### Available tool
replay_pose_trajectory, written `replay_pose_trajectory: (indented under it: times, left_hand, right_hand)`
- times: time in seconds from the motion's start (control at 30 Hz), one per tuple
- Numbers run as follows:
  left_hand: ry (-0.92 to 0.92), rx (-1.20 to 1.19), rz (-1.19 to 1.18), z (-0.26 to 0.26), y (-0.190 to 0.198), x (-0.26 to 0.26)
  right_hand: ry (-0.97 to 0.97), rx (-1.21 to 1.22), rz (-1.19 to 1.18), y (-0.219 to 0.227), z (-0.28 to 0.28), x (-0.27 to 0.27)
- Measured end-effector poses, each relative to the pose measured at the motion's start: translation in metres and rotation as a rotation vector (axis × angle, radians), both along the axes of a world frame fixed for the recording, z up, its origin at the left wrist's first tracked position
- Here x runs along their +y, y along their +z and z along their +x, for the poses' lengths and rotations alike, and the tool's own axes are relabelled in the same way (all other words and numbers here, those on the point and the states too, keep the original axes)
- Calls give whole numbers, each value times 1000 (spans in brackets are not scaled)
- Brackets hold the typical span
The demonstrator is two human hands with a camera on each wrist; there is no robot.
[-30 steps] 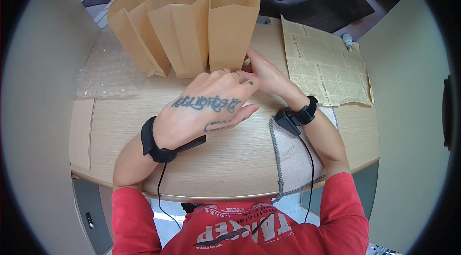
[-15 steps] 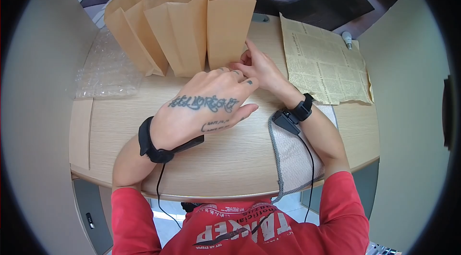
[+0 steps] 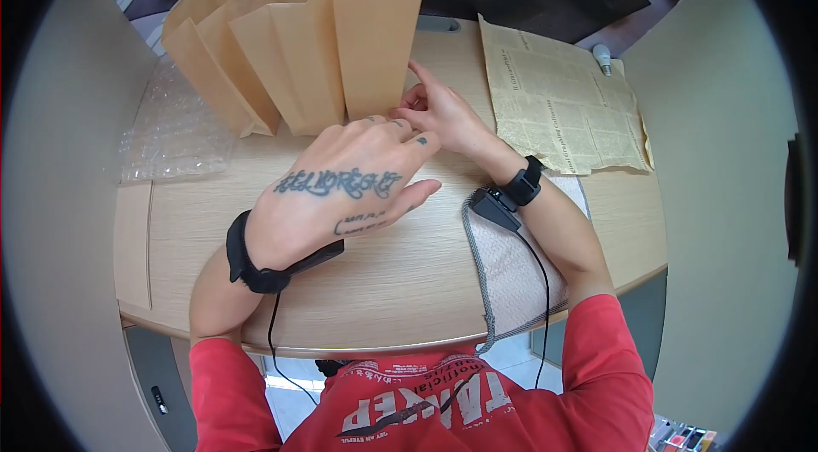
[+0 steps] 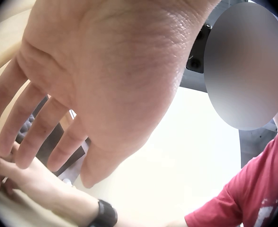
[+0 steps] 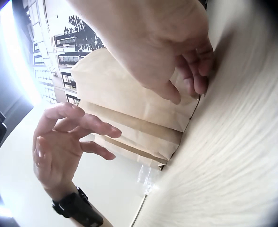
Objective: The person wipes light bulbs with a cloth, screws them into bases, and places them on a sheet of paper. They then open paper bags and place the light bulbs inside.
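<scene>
Several open-topped brown paper bags stand upright together; the front row has a right bag point(image 3: 375, 56), a middle bag point(image 3: 294, 69) and a left bag point(image 3: 217, 81). The tattooed left hand point(image 3: 341, 184) lies palm down in front of them, fingers loosely bent toward the right bag's base. In the left wrist view the left hand point(image 4: 101, 80) shows spread fingers holding nothing. My right hand point(image 3: 443, 115) is at the right bag's lower right corner, index finger extended along its side. The right wrist view shows the right hand point(image 5: 162, 52) with bent fingers, thumb apart, beside the paper.
Bubble wrap point(image 3: 175, 128) lies left of the bags. Printed paper point(image 3: 562, 111) lies at the right, with a light bulb point(image 3: 602, 58) by its far edge. A pale cloth point(image 3: 515, 273) lies under the right forearm. A flat board point(image 3: 134, 243) is at the table's left edge.
The right thumb has come into sight in front of the bag's corner. The whole head view has shifted, with bags and hands appearing farther left; the left hand's pose is nearly unchanged.
</scene>
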State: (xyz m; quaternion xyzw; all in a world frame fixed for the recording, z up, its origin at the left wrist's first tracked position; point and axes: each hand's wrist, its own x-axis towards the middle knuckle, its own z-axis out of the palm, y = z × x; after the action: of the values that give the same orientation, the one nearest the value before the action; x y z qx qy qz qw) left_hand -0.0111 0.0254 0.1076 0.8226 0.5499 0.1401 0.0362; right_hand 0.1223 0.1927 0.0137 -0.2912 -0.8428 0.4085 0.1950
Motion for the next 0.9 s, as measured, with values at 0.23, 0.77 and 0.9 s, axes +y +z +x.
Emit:
replay_pose_trajectory:
  times: [0.23, 0.77, 0.9]
  left_hand:
    - [-1, -23, -9, 1, 1, 0]
    - [-42, -41, -22, -1, -1, 0]
    - [-46, -62, -30, -4, -3, 0]
  right_hand:
    - [-26, -10, -57, 3, 0, -2]
    - [31, 10, -82, -2, 1, 4]
    - [152, -26, -56, 6, 12, 15]
